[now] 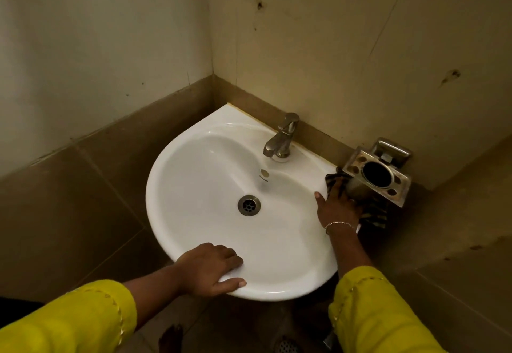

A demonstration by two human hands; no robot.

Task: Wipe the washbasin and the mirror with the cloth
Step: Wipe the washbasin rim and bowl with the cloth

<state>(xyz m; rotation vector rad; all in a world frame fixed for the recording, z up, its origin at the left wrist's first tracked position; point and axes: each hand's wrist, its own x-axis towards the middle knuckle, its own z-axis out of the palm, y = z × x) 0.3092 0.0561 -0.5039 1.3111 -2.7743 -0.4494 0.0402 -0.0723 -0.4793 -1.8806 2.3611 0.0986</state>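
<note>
A white corner washbasin [199, 175] is fixed where two tiled walls meet, with a metal drain [249, 205] in its bowl. My left hand [212, 268] lies flat on the near rim, fingers spread, holding nothing. At the basin's right edge my right hand [338, 207] presses a dark striped cloth [374, 215] against the rim, just under the metal holder. Part of the cloth hangs down beside the basin. No mirror is in view.
A steel tap [281, 138] stands at the back of the basin. On the right wall a metal tumbler and toothbrush holder [378, 174] juts out above my right hand. A floor drain [288, 345] lies below. Both sleeves are yellow.
</note>
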